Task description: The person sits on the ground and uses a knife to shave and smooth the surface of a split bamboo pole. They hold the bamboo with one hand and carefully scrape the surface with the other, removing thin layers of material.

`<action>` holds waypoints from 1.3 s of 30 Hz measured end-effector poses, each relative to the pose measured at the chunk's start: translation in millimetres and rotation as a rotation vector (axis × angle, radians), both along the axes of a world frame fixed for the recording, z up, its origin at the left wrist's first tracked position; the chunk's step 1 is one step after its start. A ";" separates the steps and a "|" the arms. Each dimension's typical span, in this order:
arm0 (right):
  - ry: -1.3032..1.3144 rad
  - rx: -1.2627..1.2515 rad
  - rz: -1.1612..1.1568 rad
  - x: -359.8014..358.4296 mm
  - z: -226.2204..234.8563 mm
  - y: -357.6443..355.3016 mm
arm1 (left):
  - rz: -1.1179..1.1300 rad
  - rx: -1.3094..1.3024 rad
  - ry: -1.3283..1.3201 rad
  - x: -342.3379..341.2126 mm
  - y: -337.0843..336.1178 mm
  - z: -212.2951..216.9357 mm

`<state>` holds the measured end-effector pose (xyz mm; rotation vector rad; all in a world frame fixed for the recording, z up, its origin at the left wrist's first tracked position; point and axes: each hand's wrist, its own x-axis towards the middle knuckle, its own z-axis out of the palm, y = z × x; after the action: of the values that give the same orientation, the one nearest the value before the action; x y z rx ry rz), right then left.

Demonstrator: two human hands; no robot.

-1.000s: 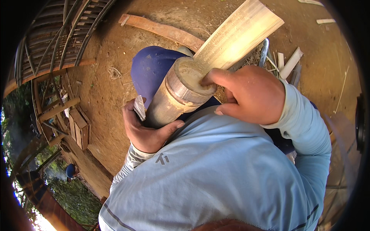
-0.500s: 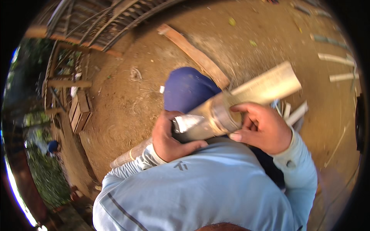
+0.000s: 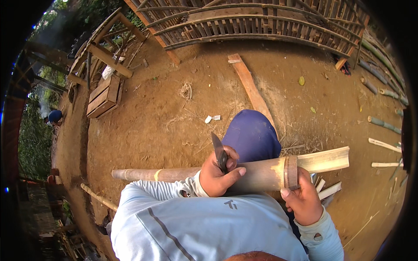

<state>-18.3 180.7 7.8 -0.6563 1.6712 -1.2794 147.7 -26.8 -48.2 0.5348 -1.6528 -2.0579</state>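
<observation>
A thick bamboo pole (image 3: 261,174) lies across my lap, nearly level from left to right. My left hand (image 3: 216,178) rests against it, closed around the dark handle of a knife (image 3: 217,147) whose blade points up and away from me. Around the pole's right end sits a bamboo ring (image 3: 291,172). My right hand (image 3: 303,200) grips that ring from below and the near side, its thumb on the near edge and the other fingers partly hidden behind. Beyond the ring sticks out a pale split bamboo piece (image 3: 325,160). My knee in blue cloth (image 3: 252,135) is behind the pole.
A wooden plank (image 3: 248,82) lies on the dirt ahead, below a slatted bamboo structure (image 3: 257,21). A wooden crate (image 3: 104,98) stands at the left. Cut bamboo lengths (image 3: 383,124) lie at the right, with pale split pieces (image 3: 329,191) beside my right hand.
The pole has swung from slanting to nearly level. The knife blade has tipped upright in my left hand. My right hand has shifted lower around the ring. My view has turned.
</observation>
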 end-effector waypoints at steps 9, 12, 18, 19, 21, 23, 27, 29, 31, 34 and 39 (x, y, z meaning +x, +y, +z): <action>-0.500 0.152 -0.122 -6.6 13.3 -5.1 | -0.069 0.016 0.084 16.6 -3.1 -16.5; -0.579 0.092 -0.205 0.1 12.5 -6.3 | -0.121 -0.112 0.124 18.6 -6.2 -21.6; -0.563 -0.028 -0.193 8.2 3.1 -4.2 | -0.132 -0.299 0.046 16.9 -13.3 -10.5; -0.564 -0.048 -0.188 9.7 1.8 -4.3 | -0.112 -0.340 0.058 15.6 -15.5 -11.4; -0.579 -0.121 -0.196 9.8 -2.5 -0.7 | -0.054 -0.407 0.072 11.4 -18.5 -11.9; -0.584 -0.167 -0.204 10.7 -4.5 -2.9 | 0.034 -0.451 0.055 7.9 -20.4 -9.8; -0.500 -0.158 -0.266 10.0 -15.5 -0.3 | -0.064 -0.344 -0.011 11.7 -23.7 0.5; -0.393 -0.102 -0.266 9.2 -12.3 -3.1 | -0.074 -0.405 0.029 8.1 -19.7 -1.7; -0.396 -0.087 -0.206 6.3 -15.8 -6.6 | -0.077 -0.501 0.083 5.4 -18.3 -8.6; -0.510 -0.008 -0.087 -9.4 -20.1 9.5 | -0.084 -0.526 0.054 5.6 -15.2 -7.7; -0.258 0.079 0.030 -9.7 -20.2 13.9 | -0.137 -0.539 -0.032 5.2 -18.8 -2.5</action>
<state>-28.0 194.6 -12.4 -0.4472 1.4857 -1.2151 152.9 -45.5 -50.8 0.2734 -2.2025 -1.5858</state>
